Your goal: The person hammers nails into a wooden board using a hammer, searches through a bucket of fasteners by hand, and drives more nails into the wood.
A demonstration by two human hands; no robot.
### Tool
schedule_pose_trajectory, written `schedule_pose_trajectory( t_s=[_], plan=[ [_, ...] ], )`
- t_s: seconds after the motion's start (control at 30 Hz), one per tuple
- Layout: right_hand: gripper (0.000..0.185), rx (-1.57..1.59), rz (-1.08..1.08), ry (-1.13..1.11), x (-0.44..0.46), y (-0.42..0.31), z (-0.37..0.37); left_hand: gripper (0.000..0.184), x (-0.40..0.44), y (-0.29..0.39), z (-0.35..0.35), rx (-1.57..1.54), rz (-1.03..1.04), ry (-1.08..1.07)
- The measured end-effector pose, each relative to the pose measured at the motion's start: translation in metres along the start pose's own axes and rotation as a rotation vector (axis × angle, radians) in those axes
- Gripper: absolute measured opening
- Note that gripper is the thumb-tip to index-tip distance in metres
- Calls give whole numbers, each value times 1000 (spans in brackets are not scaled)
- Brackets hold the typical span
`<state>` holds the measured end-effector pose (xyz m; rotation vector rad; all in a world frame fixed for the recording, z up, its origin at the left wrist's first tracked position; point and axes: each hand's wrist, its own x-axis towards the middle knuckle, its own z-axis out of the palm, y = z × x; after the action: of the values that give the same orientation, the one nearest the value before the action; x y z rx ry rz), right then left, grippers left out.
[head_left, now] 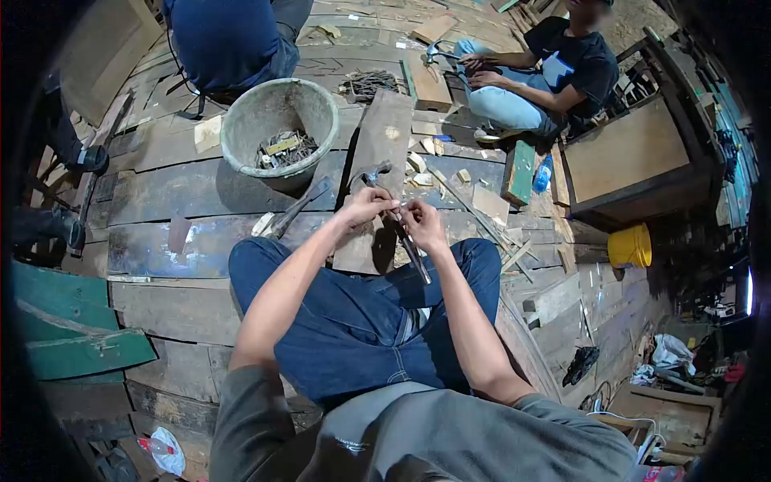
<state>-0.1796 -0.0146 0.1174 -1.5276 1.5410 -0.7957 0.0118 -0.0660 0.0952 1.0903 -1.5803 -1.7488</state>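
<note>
My left hand [369, 206] and my right hand [422, 222] meet above my crossed legs, fingertips pinched together on something too small to make out. A hammer lies under them, its metal head [374, 172] just beyond my left hand and its handle [414, 261] running down beside my right hand toward my lap. Whether either hand also grips the handle is unclear. Beneath the hammer is a grey wooden board [384, 132] on the plank floor. Left of the board another tool [301, 207] lies near my left knee.
A bucket [279, 173] holding metal pieces stands ahead on the left. Seated people [233, 40] [554, 76] are beyond it and at upper right. Green wood block [520, 173], wood scraps, a cabinet [630, 153] and a yellow bucket [630, 246] lie to the right.
</note>
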Motion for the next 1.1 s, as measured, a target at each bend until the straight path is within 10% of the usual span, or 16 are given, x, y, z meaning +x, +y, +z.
schedule_pose_trajectory(
  t_s=[0.37,1.1],
  plan=[
    [13,106,4,-71,1,14,-12,21,-12,11,-38,610,468,333],
    [16,126,57,-47,17,19,-7,23,-18,4,-49,689,109,-126]
  ],
)
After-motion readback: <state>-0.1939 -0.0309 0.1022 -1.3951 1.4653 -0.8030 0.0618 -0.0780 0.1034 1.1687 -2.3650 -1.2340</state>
